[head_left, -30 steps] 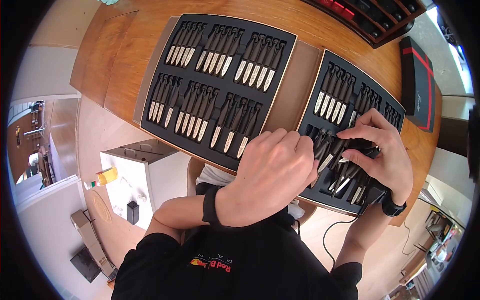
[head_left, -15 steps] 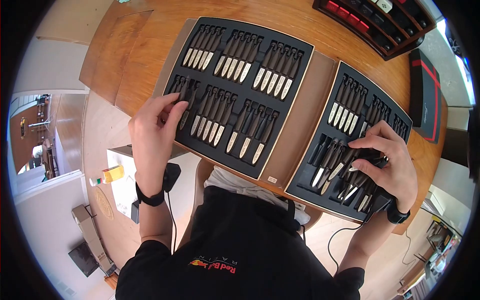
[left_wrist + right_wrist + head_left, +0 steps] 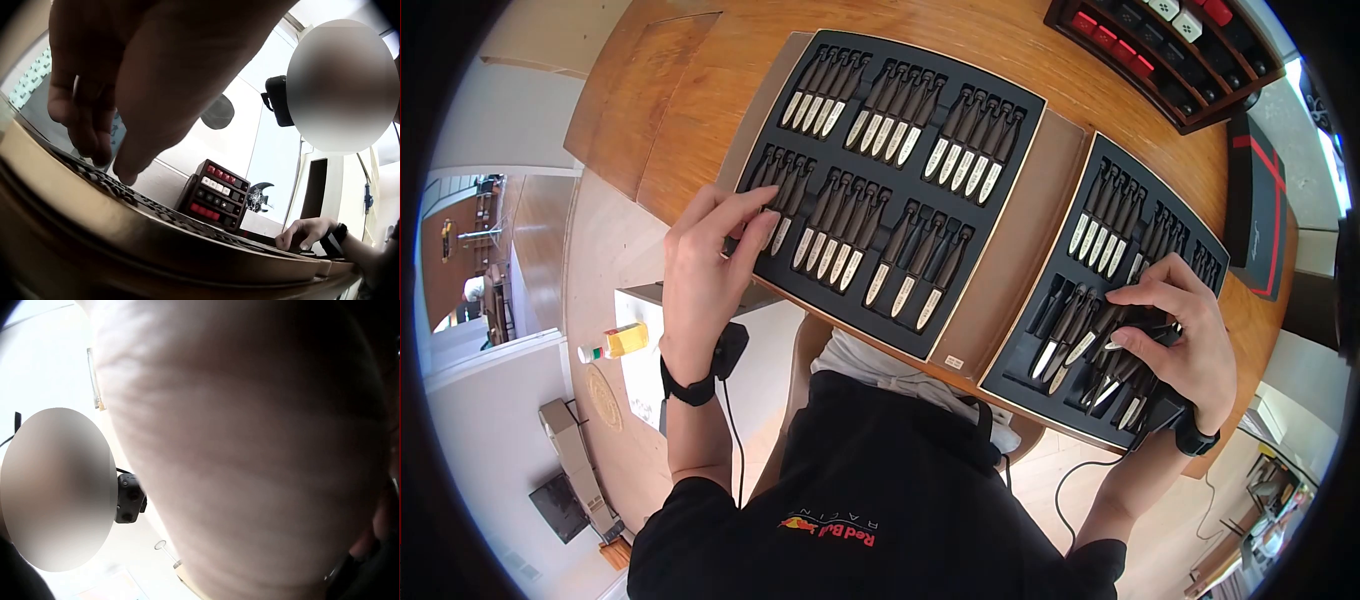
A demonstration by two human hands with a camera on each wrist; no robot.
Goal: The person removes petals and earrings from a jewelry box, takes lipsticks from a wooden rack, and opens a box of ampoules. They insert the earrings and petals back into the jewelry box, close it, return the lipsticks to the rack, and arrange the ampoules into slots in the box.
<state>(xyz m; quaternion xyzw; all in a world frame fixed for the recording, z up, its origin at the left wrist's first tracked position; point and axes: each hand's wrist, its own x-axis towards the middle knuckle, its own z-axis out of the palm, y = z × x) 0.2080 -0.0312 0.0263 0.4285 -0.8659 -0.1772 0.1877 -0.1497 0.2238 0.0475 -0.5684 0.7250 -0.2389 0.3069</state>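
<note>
A wide black-lined case (image 3: 900,335) holds rows of slim dark pieces with pale rounded ends, set in compartments. Over its lower-left compartment is my left hand (image 3: 710,240), thumb and forefinger apart, their tips beside a dark piece (image 3: 782,230) lying in the slot. My right hand (image 3: 1185,335) is above the second case (image 3: 1020,370), thumb and forefinger spread over a jumbled heap of similar pieces (image 3: 1112,385). One piece shows between them; I cannot tell whether the hidden fingers grip it. The right wrist view is mostly filled by blurred skin.
At the table's upper right stands a dark rack (image 3: 1165,50) with red, white and black items. A black box with a red band (image 3: 1258,205) lies near the right edge. From the right wrist a cable (image 3: 1065,490) hangs in a loop.
My left hand went from beside the right hand to the left case with a dark piece, which now lies in the lower-left compartment with the fingers parted. The right hand stayed over the heap.
</note>
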